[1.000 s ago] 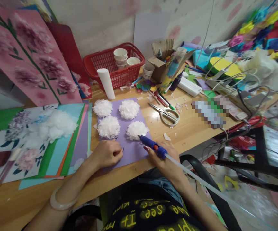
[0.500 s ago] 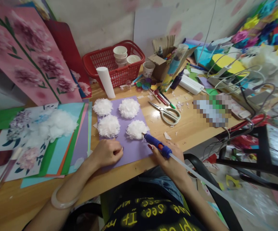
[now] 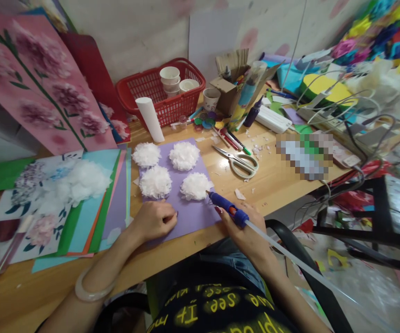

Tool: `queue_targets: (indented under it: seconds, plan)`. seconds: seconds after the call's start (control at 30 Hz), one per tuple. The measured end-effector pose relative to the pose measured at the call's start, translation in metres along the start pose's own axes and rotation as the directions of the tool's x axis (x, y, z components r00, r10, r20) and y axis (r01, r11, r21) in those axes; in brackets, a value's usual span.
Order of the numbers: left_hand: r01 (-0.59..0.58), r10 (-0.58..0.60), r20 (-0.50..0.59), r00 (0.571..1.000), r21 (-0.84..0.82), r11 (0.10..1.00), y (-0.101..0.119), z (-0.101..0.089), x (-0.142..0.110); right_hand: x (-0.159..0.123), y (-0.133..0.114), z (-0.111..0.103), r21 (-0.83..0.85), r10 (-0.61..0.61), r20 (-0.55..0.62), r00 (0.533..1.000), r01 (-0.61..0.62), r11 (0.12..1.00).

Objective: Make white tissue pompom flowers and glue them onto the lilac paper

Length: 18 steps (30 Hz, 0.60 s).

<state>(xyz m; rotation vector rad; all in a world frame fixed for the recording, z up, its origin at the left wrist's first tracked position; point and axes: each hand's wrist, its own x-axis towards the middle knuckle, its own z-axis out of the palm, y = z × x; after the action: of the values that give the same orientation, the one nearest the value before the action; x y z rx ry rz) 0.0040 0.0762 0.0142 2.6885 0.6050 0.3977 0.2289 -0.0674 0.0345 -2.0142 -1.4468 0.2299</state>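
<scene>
One glue gun (image 3: 225,205) near sheet (image 3: 189,217) edge

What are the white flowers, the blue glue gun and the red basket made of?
The white flowers look like thin, matte paper, maybe cloth: their edges are ruffled. The blue glue gun seems to be smooth plastic, its body evenly coloured. The red basket is probably slightly shiny plastic, with neat holes moulded in its wall.
</scene>
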Motion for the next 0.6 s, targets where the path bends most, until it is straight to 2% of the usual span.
queue_targets:
  seconds: [0.6]
  plan:
    - [-0.007,0.007,0.018,1.0,0.011,1.0,0.0006,-0.0011,0.0016,-0.0001,-0.0052,0.0007,0.012,-0.001,-0.001,1.0,0.001,1.0]
